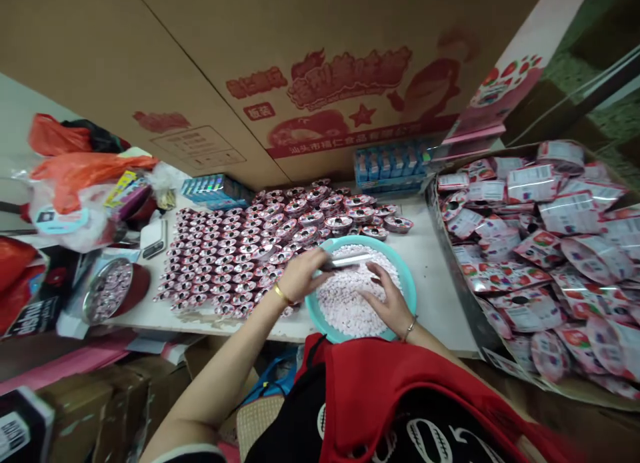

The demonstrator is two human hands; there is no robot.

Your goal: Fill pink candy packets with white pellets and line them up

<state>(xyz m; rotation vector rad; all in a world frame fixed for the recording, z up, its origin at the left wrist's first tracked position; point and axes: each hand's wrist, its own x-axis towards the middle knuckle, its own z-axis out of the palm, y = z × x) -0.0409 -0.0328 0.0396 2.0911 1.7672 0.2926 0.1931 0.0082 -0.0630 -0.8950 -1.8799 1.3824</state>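
A teal bowl [409, 284] full of small pale pink candies stands at the near edge of a white table [430, 263]. My left hand [303, 273] holds a slim silvery tube [350, 261] over the bowl. My right hand [387, 303] rests flat on the candies, fingers spread, holding nothing. Left of the bowl lie rows of several small red-and-white capsules [215, 260], with several larger round cups [325, 216] behind them.
A cardboard box [545, 256] of pink-and-white packets stands at the right. A big printed carton [300, 76] forms the back wall, with blue boxes [390, 163] below it. Red plastic bags [75, 163], a round tin [107, 290] and clutter crowd the left.
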